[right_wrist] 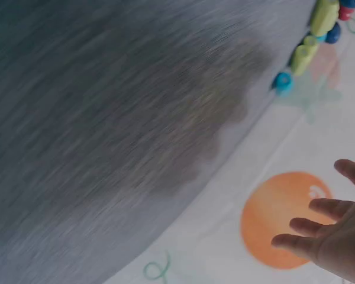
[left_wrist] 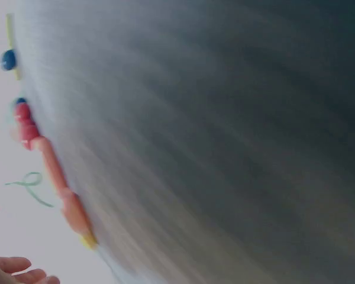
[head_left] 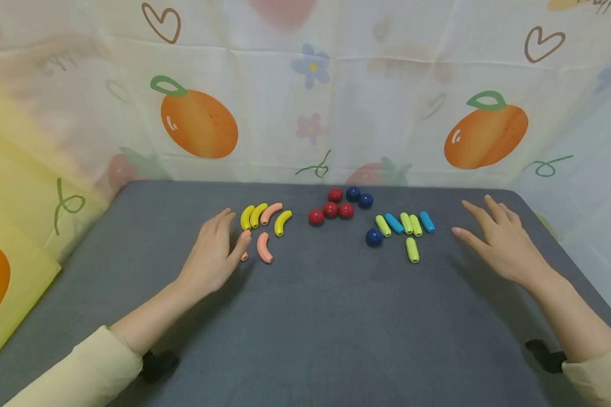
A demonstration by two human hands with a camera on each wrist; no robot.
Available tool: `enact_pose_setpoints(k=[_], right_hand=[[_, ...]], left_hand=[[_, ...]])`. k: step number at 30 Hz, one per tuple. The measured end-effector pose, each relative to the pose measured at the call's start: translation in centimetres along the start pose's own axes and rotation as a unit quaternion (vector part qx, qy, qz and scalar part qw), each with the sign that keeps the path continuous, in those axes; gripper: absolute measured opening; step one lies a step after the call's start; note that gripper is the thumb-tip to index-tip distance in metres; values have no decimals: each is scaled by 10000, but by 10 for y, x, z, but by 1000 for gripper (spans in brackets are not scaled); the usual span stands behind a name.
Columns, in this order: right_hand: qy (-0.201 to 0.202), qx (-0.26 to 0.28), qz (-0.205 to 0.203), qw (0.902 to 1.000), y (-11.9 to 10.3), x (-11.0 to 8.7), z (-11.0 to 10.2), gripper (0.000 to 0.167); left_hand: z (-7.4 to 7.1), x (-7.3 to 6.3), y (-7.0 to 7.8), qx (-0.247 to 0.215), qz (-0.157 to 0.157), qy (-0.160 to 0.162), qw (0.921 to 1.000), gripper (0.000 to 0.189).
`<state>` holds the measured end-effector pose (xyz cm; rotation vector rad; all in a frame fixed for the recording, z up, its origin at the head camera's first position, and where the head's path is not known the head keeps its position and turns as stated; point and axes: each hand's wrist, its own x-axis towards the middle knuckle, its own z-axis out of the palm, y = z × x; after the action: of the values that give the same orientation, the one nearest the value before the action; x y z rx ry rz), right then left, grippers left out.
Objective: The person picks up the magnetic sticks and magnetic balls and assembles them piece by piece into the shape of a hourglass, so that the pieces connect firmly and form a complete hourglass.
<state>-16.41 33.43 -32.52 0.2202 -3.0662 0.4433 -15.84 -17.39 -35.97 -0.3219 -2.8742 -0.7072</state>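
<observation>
In the head view, the left hand (head_left: 214, 249) hangs over the grey table (head_left: 331, 316), its fingers lying close together and the thumb held apart from them. Just beside it lie three yellow curved pieces (head_left: 282, 224) and three pink curved pieces (head_left: 265, 248); the thumb covers part of one pink piece, and whether it touches that piece I cannot tell. Near the middle, toward the far edge, four red balls (head_left: 346, 211) sit in a group, with two dark blue balls (head_left: 365, 200) to their right and a third nearer the person. Right of these lie four light green tubes (head_left: 412, 250) and two bright blue tubes (head_left: 427, 222). The right hand (head_left: 504, 243) hangs to the right of the tubes, apart from them, with fingers spread. Behind the table hangs a white cloth (head_left: 265, 102) printed with oranges, hearts and flowers.

In the left wrist view, only some of the left hand's fingertips show at the lower left corner; the pieces line up in a blurred row along the table's edge.

In the right wrist view, the right hand's fingers are fanned apart before a printed orange, well apart from the tubes and balls at the top right
</observation>
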Motion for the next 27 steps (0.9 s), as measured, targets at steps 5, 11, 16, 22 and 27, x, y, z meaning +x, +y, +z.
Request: enact_pose_setpoints(k=[5, 11, 16, 22, 27], right_hand=[[134, 441, -236, 9987, -23, 10, 3, 72], [288, 879, -396, 9949, -48, 17, 8, 66], [405, 1049, -596, 9919, -64, 23, 16, 56], [95, 1564, -627, 9857, -81, 30, 22, 45], [-245, 2110, -495, 9759, -93, 36, 30, 41]], left_hand=[[4, 13, 19, -877, -482, 44, 9950, 56], [11, 22, 32, -898, -880, -389, 9913, 52], [15, 26, 34, -669, -1002, -520, 9914, 48], [20, 29, 36, -228, -897, -418, 9948, 40], [22, 33, 39, 36, -975, -557, 9937, 42]])
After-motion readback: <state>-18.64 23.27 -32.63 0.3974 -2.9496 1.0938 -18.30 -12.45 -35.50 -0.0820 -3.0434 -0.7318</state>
